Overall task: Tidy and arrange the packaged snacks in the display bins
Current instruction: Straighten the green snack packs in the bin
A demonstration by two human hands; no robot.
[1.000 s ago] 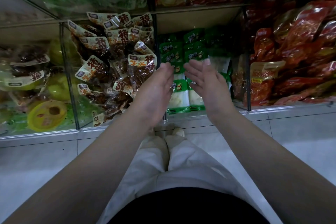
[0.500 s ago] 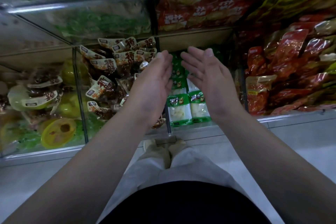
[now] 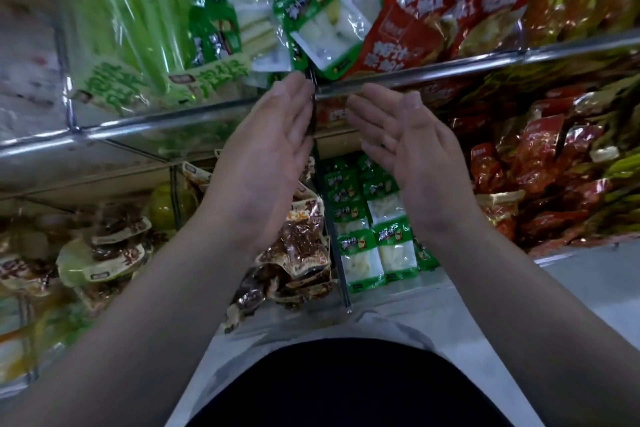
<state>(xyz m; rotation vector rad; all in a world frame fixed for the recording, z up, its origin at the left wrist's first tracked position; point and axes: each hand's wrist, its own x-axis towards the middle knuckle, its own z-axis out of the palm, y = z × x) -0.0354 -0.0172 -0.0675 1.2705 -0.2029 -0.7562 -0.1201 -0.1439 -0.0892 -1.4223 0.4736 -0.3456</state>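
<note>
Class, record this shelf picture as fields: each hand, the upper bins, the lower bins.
left hand: open, fingers straight, empty
right hand: open, fingers straight, empty
upper bins: pale green packs, green-white packets, red bags
lower bins: brown snack packets, small green packets, dark red packets

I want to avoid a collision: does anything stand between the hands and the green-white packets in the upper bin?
Nothing visible does. The left hand and right hand are open and empty below the green-white packets; only the metal rail crosses near their fingertips, under the packets.
</note>
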